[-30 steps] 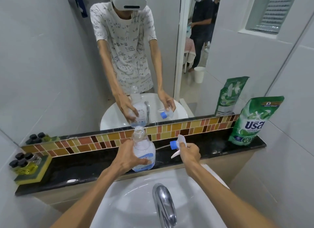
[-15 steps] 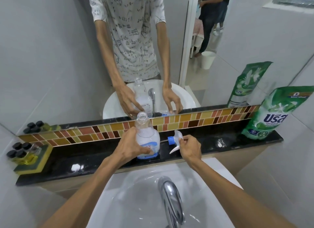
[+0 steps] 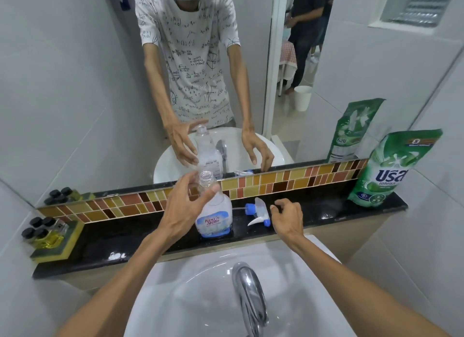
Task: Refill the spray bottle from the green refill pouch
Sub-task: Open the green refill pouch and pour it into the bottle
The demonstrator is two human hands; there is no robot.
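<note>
A clear spray bottle (image 3: 216, 215) with a blue-and-white label stands upright and uncapped on the black ledge (image 3: 125, 231). My left hand (image 3: 184, 208) hovers beside its neck with fingers spread, holding nothing. The white and blue spray head (image 3: 258, 212) lies on its side on the ledge right of the bottle. Just right of the spray head is my right hand (image 3: 287, 217), loosely curled and off it. The green refill pouch (image 3: 386, 171) stands upright at the ledge's far right, against the mirror.
A white sink (image 3: 200, 299) with a chrome tap (image 3: 249, 294) lies below the ledge. Small bottles with black caps (image 3: 41, 232) sit on a yellow-green stand at the far left. A mirror (image 3: 100, 85) and a tiled strip (image 3: 288, 183) back the ledge.
Both hands have let go: the left released the bottle, now standing on the ledge, and the right released the spray head, now lying beside it.
</note>
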